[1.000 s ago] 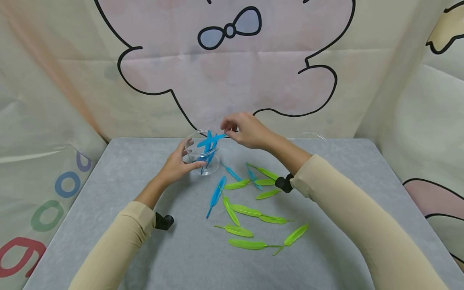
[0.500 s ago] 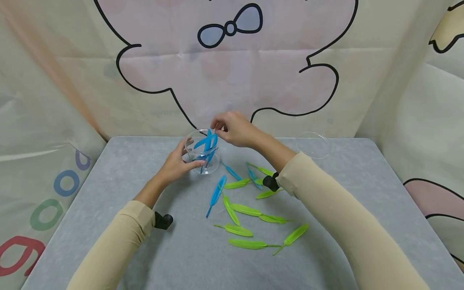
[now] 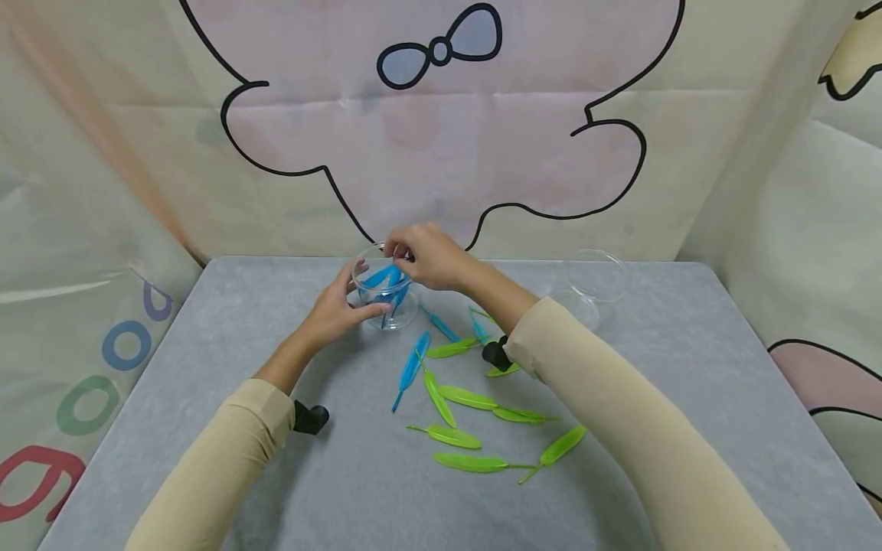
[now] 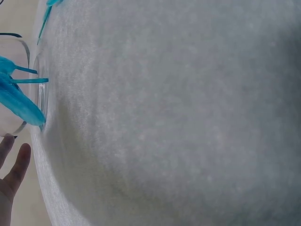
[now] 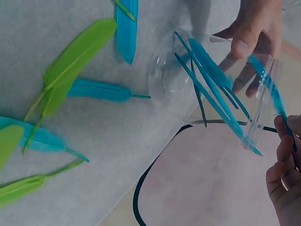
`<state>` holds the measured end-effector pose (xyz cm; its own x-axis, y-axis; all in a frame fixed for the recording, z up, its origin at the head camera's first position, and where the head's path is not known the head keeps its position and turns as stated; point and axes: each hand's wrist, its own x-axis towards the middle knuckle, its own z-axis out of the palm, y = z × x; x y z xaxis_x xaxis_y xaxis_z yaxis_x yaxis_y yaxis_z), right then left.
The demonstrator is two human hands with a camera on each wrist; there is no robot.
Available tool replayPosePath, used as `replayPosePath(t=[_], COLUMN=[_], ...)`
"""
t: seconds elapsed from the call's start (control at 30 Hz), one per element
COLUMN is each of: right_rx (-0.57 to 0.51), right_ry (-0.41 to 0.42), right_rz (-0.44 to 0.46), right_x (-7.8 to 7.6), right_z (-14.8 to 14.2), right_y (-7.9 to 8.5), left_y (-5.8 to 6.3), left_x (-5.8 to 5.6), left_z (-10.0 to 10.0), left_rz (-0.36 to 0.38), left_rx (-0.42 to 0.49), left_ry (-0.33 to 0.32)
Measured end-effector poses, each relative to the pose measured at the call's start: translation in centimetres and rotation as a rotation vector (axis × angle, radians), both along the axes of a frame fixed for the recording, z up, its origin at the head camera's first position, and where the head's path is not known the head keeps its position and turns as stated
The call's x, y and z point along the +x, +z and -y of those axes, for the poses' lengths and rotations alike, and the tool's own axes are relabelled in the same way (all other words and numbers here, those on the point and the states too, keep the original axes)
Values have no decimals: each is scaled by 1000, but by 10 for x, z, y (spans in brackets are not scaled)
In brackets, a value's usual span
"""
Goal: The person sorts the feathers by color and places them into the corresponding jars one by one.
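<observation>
Booth-like space, cartoon-printed sheets (image 3: 441,138) around

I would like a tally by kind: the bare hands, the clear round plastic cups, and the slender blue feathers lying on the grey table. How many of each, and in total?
Bare hands: 2
Clear plastic cups: 2
Blue feathers lying loose: 3
Total: 7

Up top stretched a pale wall (image 3: 158,138), bearing a pink cartoon shape (image 3: 420,145) with a blue bow (image 3: 439,50)! Coloured loops (image 3: 88,386) ran down the lower left; a grey table (image 3: 689,344) filled the lower centre.
</observation>
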<state>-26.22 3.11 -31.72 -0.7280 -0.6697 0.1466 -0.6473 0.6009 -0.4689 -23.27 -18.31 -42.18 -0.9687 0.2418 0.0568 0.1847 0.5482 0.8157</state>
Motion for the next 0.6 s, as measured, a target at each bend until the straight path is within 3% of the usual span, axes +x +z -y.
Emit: replayPosePath(t=[0.4, 0.6], right_rx=[-12, -23], right_ry=[53, 33], right_rz=[68, 58], right_x=[3, 2], right_z=[7, -3], right_y=[-7, -3], left_y=[1, 1], left_x=[0, -1], left_z=[2, 2], left_rz=[-9, -2], left_rx=[18, 8], left_ry=[-19, -11])
